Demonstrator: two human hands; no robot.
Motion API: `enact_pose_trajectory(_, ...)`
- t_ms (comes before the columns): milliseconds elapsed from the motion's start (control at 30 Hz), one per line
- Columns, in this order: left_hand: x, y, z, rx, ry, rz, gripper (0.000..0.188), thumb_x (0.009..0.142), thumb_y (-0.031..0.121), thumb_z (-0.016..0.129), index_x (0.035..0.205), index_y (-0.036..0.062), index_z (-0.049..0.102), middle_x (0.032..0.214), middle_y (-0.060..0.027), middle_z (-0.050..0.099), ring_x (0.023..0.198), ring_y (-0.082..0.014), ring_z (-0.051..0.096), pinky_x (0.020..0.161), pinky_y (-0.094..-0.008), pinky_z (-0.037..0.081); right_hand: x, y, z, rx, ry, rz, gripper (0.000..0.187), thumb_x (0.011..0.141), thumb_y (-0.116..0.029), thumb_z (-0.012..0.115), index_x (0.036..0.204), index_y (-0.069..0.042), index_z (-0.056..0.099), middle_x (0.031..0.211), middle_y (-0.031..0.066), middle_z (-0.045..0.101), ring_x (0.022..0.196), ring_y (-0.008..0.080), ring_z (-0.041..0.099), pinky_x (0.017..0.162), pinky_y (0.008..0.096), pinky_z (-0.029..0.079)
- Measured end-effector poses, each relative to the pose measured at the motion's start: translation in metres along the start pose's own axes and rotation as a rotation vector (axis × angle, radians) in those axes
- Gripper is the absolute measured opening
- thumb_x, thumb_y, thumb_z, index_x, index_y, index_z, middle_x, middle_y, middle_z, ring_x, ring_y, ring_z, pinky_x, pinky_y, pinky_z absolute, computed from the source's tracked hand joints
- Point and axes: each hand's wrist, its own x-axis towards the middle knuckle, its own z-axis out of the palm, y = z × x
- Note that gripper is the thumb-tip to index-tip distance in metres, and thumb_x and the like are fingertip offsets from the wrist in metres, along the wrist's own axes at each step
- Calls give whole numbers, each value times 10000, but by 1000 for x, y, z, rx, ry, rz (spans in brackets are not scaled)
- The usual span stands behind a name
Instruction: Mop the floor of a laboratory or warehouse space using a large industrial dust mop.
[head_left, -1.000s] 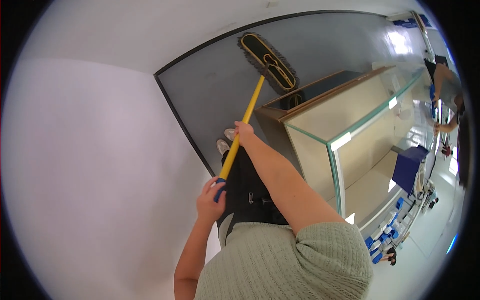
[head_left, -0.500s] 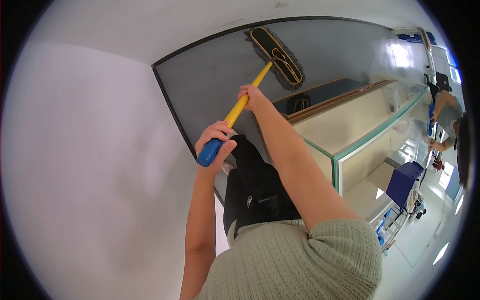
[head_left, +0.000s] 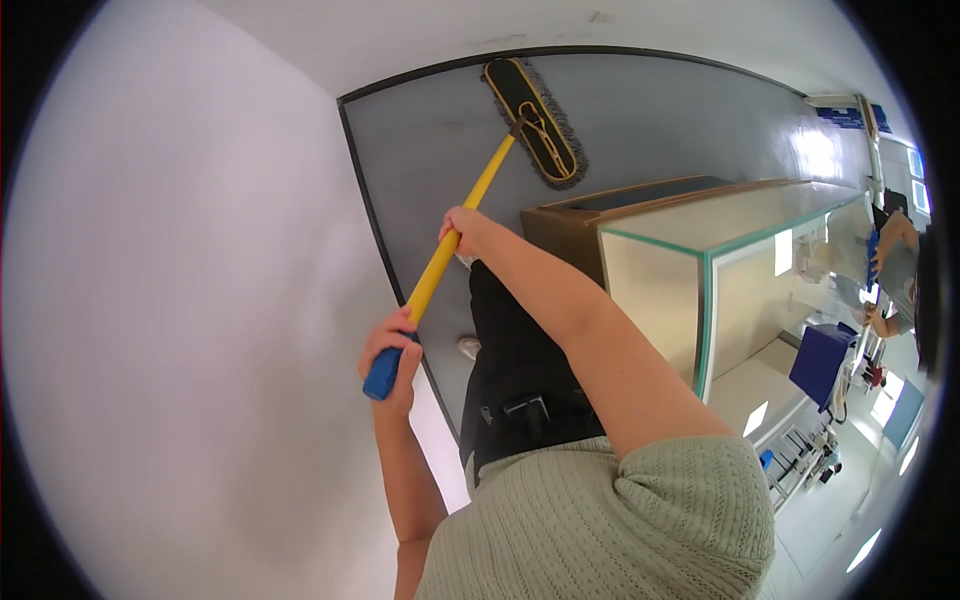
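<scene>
I hold a dust mop by its long yellow handle [head_left: 433,272]. My left hand [head_left: 391,355] is wrapped round the blue grip [head_left: 381,374] at the top end. Further down the pole, my right hand [head_left: 462,230] is closed on the yellow part. The mop head [head_left: 537,122], dark with a yellow border and a grey fringe, lies flat on the grey floor [head_left: 420,150] close to the far wall.
A white wall [head_left: 200,300] rises on the left, with a dark baseboard [head_left: 365,200] along the floor. On the right stands a glass display case [head_left: 650,300] on a brown base [head_left: 560,235]. Another person [head_left: 900,265] and a dark blue chair [head_left: 823,365] are beyond it.
Both hands have moved left and down in the picture with the handle. The mop head has shifted slightly left, its fringe now showing mostly on the right side. My view has also shifted.
</scene>
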Motion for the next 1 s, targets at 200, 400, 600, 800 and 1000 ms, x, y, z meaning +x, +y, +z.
enact_pose_trajectory(200,-105,-45,84,70,69,-4,134,867,131,634,898,81,513,1081,-113,568,1190,-333,489,1007,-451,359,-3,25,-87,-174,-50,-13,90,782,-16,452,699,-52,450,548,103,445,450,238,491,455,368,437)
enact_pose_trajectory(400,-173,-67,155,31,450,-116,166,863,137,655,858,80,499,1055,-108,573,1177,-333,508,1014,-449,363,-19,51,-137,-363,7,-14,70,797,-15,445,766,-7,508,585,126,514,481,250,551,457,378,455)
enact_pose_trajectory(600,-185,-33,199,-154,750,-278,104,938,185,554,938,123,471,1109,-53,525,1240,-255,433,1048,-416,329,-40,71,-145,-387,71,23,56,821,-18,472,824,16,517,608,111,532,497,246,573,460,374,512)
enact_pose_trajectory(800,-183,-72,228,-271,921,-287,112,955,249,514,950,153,455,1099,-10,512,1234,-219,420,1005,-415,382,-21,58,-164,-524,65,66,185,851,-53,519,1009,35,478,727,128,556,563,235,601,513,400,576)
enact_pose_trajectory(1000,-174,-105,216,-320,1038,-247,109,931,238,520,896,160,453,1040,-10,540,1195,-229,459,934,-454,454,12,68,-161,-527,129,118,205,859,-49,526,1031,41,464,766,145,556,584,244,606,513,426,578)
